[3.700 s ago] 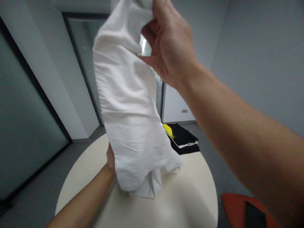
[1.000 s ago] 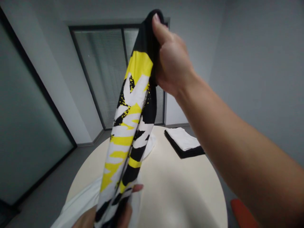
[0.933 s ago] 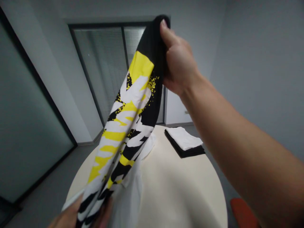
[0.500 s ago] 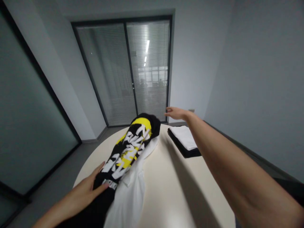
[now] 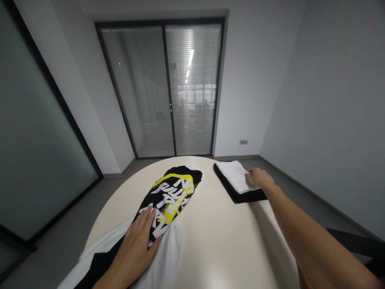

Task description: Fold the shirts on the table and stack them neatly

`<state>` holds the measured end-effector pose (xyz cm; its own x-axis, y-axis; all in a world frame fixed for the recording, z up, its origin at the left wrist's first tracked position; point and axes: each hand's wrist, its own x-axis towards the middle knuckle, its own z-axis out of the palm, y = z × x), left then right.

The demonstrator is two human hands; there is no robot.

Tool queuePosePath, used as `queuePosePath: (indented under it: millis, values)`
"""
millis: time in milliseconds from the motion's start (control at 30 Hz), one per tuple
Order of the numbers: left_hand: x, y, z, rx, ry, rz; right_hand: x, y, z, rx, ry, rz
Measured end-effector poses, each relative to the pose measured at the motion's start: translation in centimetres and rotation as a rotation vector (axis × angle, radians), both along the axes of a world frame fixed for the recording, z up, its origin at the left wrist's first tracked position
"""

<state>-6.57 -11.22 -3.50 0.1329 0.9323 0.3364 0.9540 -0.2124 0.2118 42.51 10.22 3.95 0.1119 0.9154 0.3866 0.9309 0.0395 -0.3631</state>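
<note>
A black garment with white lettering and yellow print (image 5: pixel 173 196) lies lengthwise on the table, with white cloth (image 5: pixel 168 249) showing along both its sides. My left hand (image 5: pixel 136 237) rests flat on its near part, fingers stretched out over the print: it is open. To the right, my right hand (image 5: pixel 259 178) is at the right edge of a folded white garment (image 5: pixel 233 176), its fingers curled closed on that cloth. Beneath the white piece lies a folded black garment (image 5: pixel 240 198). The tips of my right fingers are partly hidden.
The round cream table (image 5: pixel 216 237) carries all the clothes. Beyond its far edge stands a glass partition with blinds (image 5: pixel 192 120). A dark object (image 5: pixel 355 243), perhaps part of a chair, shows at the lower right. A frosted panel (image 5: pixel 36 132) is on the left.
My right hand has come down from beyond the printed garment to the folded white one. The printed garment's raised far end now lies flat. My left hand has shifted right, flat on the print.
</note>
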Motion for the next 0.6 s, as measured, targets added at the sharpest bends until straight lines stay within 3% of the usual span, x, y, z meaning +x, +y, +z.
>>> queuePosePath:
  millis: [100, 233, 333, 467, 600]
  values:
    - [1.2, 0.2, -0.3, 0.005, -0.008, -0.018, -1.8, -0.1, 2.8, 0.008, -0.046, 0.013]
    - [2.6, 0.8, 1.0, -0.076, -0.103, -0.032, -6.0, -1.2, 9.6, 0.073, -0.071, 0.269]
    - [3.7, 1.3, 2.9, -0.093, -0.216, -0.028, -9.0, -3.8, 16.2, 0.152, 0.008, 0.477]
    - [4.0, 2.0, 5.9, -0.023, -0.420, -0.059, -11.3, -8.6, 24.3, 0.539, 0.417, 0.684]
    - [2.7, 2.8, 9.1, 0.028, -0.690, -0.098, -13.5, -12.6, 29.2, 0.397, 0.520, 0.880]
